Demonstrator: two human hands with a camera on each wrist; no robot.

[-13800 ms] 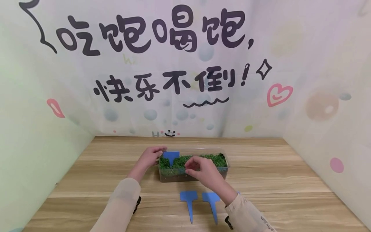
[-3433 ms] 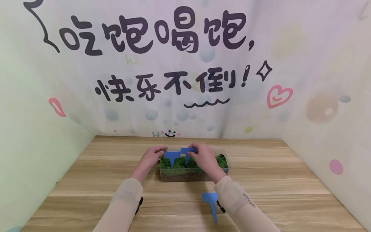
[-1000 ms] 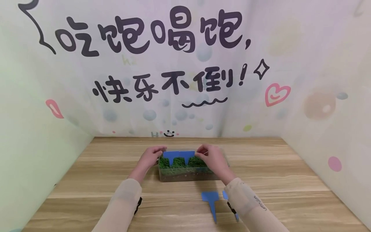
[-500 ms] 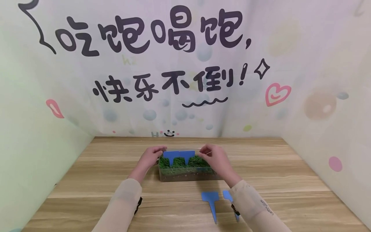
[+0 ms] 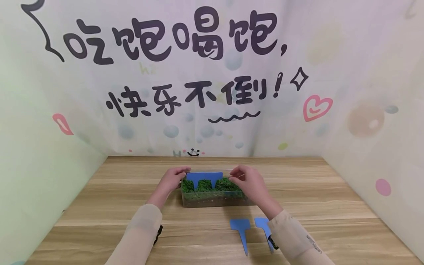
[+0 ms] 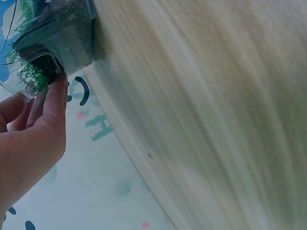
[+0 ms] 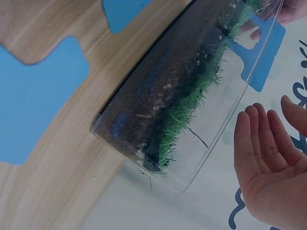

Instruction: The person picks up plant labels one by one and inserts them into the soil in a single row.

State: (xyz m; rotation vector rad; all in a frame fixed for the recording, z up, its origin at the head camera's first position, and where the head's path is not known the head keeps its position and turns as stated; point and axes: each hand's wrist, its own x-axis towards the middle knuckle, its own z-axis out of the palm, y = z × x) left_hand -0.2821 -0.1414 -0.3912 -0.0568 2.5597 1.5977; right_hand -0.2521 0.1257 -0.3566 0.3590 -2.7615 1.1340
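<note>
A clear plastic box (image 5: 216,202) of dark soil and green grass (image 5: 228,184) sits on the table. My left hand (image 5: 171,181) holds its left end; in the left wrist view the fingers (image 6: 55,98) and thumb are on either side of the rim. Two blue T-shaped plant labels stand side by side in the grass, one label (image 5: 195,176) at the left end and the other label (image 5: 215,176) to its right. My right hand (image 5: 250,183) hovers over the right part of the box, fingers slightly bent, nothing in it, as the right wrist view confirms.
Two more blue labels lie on the wooden table (image 5: 185,235) in front of the box: a left label (image 5: 241,225) and a right label (image 5: 263,223) partly under the right sleeve (image 5: 293,235). A printed cloth (image 5: 212,140) hangs behind the table.
Since the earliest frame, a second label has gone from the table into the grass, beside the first. My right hand has let go of it and drawn rightward; the left hand stays put.
</note>
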